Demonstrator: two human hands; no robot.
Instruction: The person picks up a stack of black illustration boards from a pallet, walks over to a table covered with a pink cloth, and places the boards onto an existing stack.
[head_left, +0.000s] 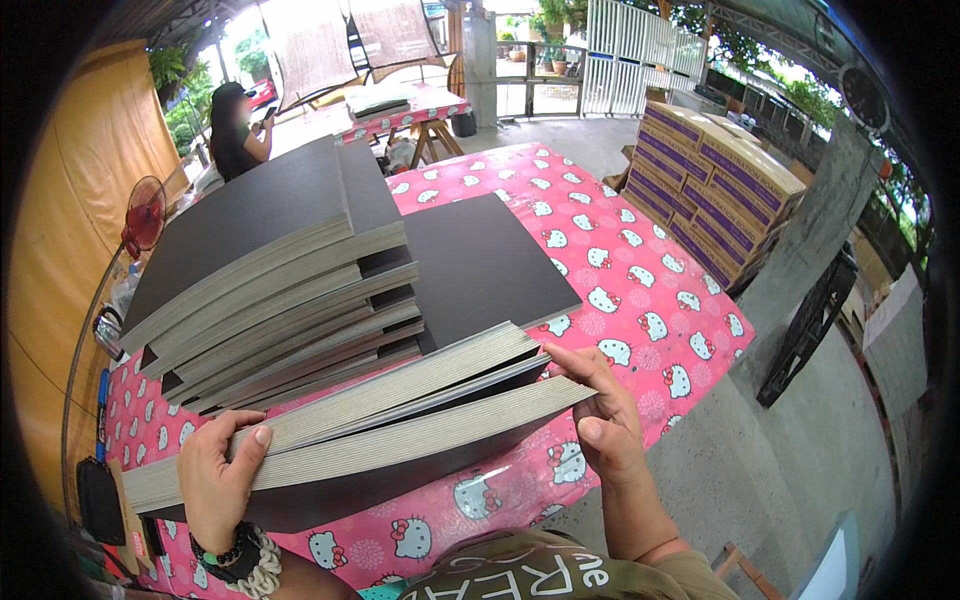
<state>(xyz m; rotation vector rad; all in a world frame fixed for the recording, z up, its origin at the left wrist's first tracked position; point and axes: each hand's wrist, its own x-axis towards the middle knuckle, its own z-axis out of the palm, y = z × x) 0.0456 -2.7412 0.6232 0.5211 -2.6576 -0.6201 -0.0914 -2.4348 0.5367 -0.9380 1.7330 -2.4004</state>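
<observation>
A thick bundle of black-faced boards [420, 440] with pale edges stands tilted on its long side, close to my body. It is parted lengthwise into two portions, with a dark gap between them toward the right end. My left hand [218, 468] is closed over the upper edges near the left end, thumb on the near side. At the right end, my right hand [603, 412] grips the corners, its fingers reaching the far portion and its thumb by the near one. Beyond lies a tall stack of similar boards [250, 230] in offset layers, beside a lower black board [490, 265].
A pink cartoon-cat cloth [640, 290] covers the table. Piled cartons [710, 185] and a concrete post [815, 215] stand right, near a black plastic crate [812, 325]. A red fan [146, 213] is left. Another person [235, 135] is behind the stack, near a second table [435, 103].
</observation>
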